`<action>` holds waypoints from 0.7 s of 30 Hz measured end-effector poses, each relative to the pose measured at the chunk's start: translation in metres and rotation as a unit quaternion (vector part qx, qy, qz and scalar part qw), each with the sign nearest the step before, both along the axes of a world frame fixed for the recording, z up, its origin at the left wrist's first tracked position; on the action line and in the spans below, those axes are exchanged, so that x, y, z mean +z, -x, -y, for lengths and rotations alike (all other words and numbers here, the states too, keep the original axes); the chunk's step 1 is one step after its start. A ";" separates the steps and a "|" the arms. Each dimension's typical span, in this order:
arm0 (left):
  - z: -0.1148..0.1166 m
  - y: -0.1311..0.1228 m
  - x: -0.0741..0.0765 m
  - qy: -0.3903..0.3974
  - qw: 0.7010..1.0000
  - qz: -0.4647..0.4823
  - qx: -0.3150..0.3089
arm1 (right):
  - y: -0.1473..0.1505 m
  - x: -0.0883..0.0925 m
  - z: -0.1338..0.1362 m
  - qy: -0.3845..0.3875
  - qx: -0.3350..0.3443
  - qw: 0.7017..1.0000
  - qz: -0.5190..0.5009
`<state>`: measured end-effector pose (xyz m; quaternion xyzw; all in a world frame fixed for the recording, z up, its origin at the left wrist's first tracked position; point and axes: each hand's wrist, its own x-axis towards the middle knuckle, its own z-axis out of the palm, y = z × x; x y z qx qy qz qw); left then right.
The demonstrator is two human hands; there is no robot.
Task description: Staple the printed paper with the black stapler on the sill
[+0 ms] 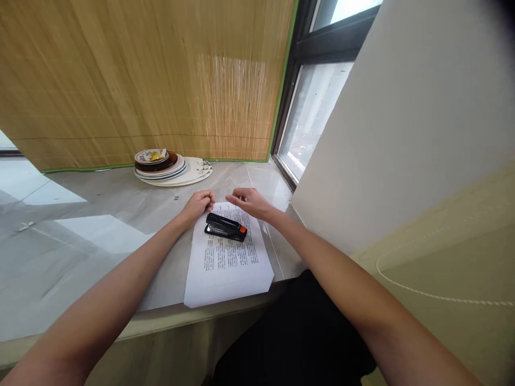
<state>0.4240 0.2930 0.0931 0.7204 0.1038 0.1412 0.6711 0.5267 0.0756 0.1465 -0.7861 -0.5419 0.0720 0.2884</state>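
A black stapler [226, 227] with an orange end lies across printed paper [225, 279] on the grey marble-like sill. The paper's near edge reaches over the sill's front edge. My left hand [199, 204] rests by the paper's far left corner, its fingers curled closed; whatever they may hold is hidden. Just above the paper's far edge, my right hand [249, 201] is held palm down with its fingers loosely bent and apart, and nothing shows in it. Neither hand touches the stapler.
A stack of plates [161, 174] stands at the back of the sill [120, 198], against a bamboo blind [161, 80]. On the right are a dark-framed window [317, 107] and a white wall [402, 134]. A white cord [438, 296] hangs at the lower right.
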 end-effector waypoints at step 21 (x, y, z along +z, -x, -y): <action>0.005 -0.004 -0.001 0.056 0.998 0.035 0.011 | 0.001 0.003 0.005 0.034 0.159 0.986 -0.037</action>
